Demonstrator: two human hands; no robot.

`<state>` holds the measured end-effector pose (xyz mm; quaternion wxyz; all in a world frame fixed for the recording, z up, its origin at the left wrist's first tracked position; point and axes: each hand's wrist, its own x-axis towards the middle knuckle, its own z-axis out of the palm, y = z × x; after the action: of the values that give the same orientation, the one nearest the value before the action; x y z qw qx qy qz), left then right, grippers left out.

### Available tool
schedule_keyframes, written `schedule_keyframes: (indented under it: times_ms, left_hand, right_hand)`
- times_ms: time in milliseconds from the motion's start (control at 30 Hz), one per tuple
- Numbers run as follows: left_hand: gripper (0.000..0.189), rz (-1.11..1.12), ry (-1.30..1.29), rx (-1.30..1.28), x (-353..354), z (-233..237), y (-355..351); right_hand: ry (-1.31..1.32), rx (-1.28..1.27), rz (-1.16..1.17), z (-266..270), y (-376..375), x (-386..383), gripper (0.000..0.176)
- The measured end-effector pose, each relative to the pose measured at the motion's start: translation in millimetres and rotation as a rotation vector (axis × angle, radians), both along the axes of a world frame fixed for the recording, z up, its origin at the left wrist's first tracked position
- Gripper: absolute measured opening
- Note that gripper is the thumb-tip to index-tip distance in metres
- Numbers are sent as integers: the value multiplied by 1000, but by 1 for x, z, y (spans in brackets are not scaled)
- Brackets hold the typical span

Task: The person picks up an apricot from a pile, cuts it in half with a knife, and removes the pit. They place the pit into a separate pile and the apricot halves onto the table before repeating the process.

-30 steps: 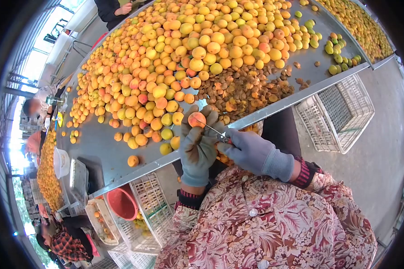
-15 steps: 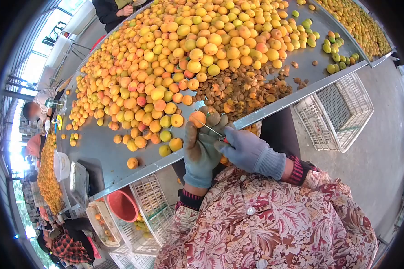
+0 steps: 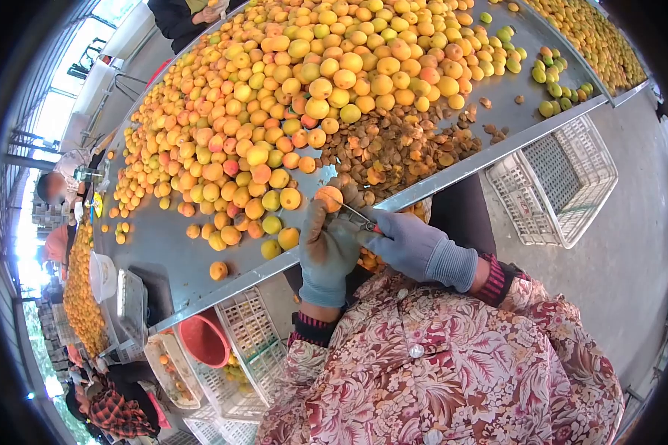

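My left hand (image 3: 325, 252), in a grey-blue glove, holds an orange fruit (image 3: 328, 199) at the metal table's front edge. My right hand (image 3: 412, 245), gloved in blue-grey, is closed round the red handle of a thin metal tool (image 3: 356, 215), whose shaft reaches across to the fruit. Whether its tip is in the fruit or against it, I cannot tell. Just beyond my hands lies a pile of brown pits (image 3: 393, 148), beside a large heap of yellow and orange fruit (image 3: 223, 133).
Greenish fruit (image 3: 549, 81) lies at the table's right. White crates (image 3: 553, 185) stand right and below left, with a red bucket (image 3: 202, 340) among the left ones. A white tub (image 3: 102, 276) is at the left end. Other people (image 3: 119, 404) are at the left and top.
The fruit and both hands have shifted very slightly; the tool still reaches to the fruit. At the top, the other person's hand has moved a little.
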<state>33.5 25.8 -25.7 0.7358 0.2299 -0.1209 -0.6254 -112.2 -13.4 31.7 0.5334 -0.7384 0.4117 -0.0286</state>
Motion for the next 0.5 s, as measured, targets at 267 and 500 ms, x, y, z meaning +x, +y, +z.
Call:
schedule_keyframes:
  times_ms: [267,500]
  left_hand:
    - [36,-99,154,-120,-5,11,1]
    - [39,-183,82,-103,-2,-13,1]
  right_hand:
    - [-17,-32,-25,-5,2,-1,43]
    - [-76,-134,-56,-13,0,3,38]
